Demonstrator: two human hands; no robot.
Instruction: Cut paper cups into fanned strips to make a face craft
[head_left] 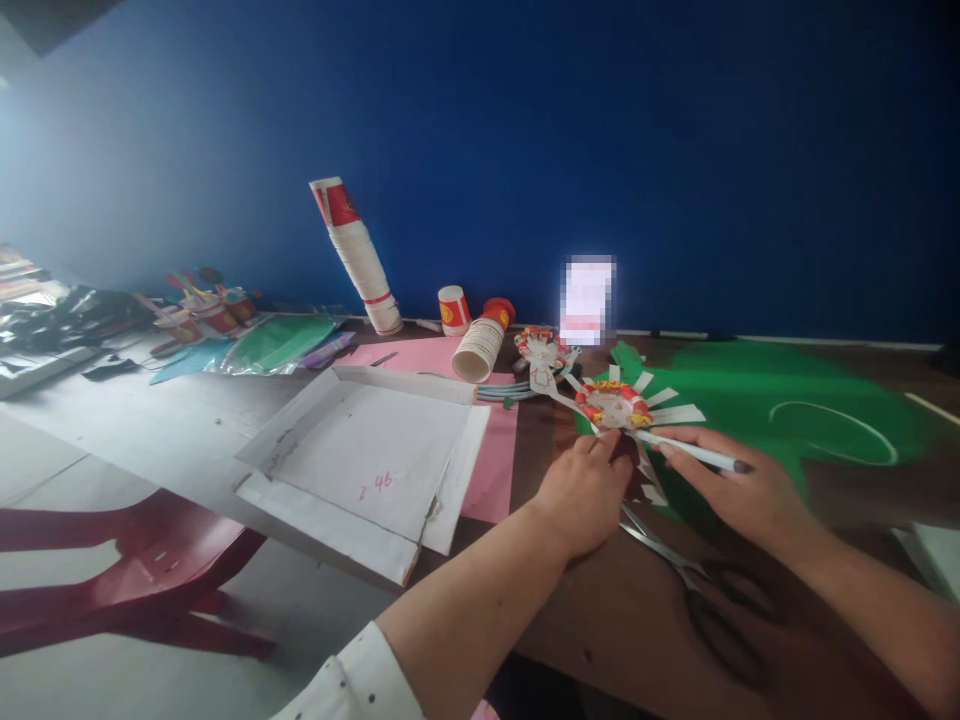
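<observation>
Marker [701, 455] is clamped in right grip [739, 490], slit paper cup [634, 402] in left grip [581, 490]. Strips [679, 413] are apparently being worked; steadiness seems needed.

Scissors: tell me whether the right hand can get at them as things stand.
Probably yes, once its fingers are free: the right hand holds a white pen. The scissors lie close by on the table, and nothing seems to cover their handles.
</observation>
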